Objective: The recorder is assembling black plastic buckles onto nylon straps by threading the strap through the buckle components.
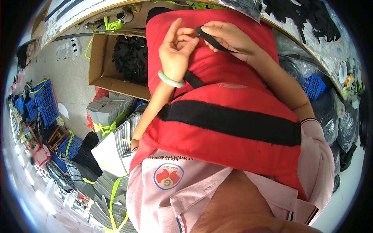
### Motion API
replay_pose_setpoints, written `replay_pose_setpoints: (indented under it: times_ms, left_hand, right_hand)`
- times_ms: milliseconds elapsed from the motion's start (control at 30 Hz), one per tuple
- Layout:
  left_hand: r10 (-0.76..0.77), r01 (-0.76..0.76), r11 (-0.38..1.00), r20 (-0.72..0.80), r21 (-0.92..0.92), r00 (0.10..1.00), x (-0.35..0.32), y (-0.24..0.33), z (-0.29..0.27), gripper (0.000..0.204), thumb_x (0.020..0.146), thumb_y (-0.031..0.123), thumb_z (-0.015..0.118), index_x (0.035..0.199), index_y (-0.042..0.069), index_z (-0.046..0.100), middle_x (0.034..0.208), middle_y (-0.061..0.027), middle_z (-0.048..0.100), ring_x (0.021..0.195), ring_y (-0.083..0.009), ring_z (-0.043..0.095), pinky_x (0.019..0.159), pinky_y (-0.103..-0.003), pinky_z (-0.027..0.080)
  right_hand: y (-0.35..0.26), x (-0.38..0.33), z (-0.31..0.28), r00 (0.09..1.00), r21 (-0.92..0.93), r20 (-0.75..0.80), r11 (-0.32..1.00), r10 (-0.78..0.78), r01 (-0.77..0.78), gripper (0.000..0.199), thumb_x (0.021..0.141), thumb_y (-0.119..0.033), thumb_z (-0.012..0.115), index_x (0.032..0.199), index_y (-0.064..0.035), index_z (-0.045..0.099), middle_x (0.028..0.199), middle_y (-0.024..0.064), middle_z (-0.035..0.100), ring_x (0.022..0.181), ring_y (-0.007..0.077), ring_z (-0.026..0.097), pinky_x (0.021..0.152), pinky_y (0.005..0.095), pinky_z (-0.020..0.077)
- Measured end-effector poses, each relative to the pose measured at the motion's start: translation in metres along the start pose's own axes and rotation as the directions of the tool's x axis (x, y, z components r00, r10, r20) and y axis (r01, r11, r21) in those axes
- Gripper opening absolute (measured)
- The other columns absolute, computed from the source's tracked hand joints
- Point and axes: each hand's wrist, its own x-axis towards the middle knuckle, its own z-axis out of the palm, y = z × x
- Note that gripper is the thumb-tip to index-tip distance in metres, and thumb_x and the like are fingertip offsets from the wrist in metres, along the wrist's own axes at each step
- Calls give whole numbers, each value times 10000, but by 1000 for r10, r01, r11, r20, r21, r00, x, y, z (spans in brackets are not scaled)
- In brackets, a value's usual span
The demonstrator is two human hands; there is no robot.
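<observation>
Above my lap, a short black webbing strap [215, 42] is held between my two hands. My left hand [175, 56], with a pale green bangle at the wrist, pinches the strap's end between thumb and fingertips while its index finger points up. Thumb and fingers of my right hand [235, 39] close on the same strap close to that end. Its other end hangs loose below the right palm. Beneath both hands lies the red apron [217, 77], which has a wide black band across it.
An open cardboard box [97, 62] of black strap pieces stands left of my lap. Stacked grey sheets [116, 145] tied with yellow-green bands lie nearer. A worktable [311, 50] carrying black strips runs along the right, with plastic bags [326, 116] and a blue basket [312, 86] below it.
</observation>
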Motion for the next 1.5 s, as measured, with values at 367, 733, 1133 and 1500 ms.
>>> replay_pose_setpoints:
  times_ms: [367,733,1133,1500]
  left_hand:
    - [-385,383,852,69,-357,920,12,2,-1,188,906,55,599,1000,-101,644,846,-152,664,635,-214,672,584,-299,596]
    - [34,-34,999,15,26,999,6,1,6,150,824,-38,674,972,-48,692,883,-76,646,745,-119,629,688,-206,518]
    - [169,-197,968,174,157,970,-2,11,-4,183,762,-82,689,914,15,720,968,-43,587,852,-130,576,761,-229,480]
    - [104,-174,944,248,280,963,-5,28,-9,154,790,-94,647,904,-7,704,980,-70,589,804,-134,594,707,-240,500]
  right_hand:
    - [-23,-16,28,820,-483,-51,732,-571,480,154,932,-97,581,1033,9,625,785,29,622,636,65,560,577,190,447]
    - [-5,-14,16,969,-321,-188,943,-160,93,196,928,-231,613,943,-37,595,732,12,606,546,52,572,478,181,463]
    - [-15,-13,-1,992,-376,-6,920,-125,113,241,927,-261,606,1015,-39,641,791,-7,582,636,47,521,591,181,429]
    - [-3,-2,10,895,-368,-63,844,-442,391,101,891,-57,625,963,-18,566,890,24,631,794,70,592,739,211,483]
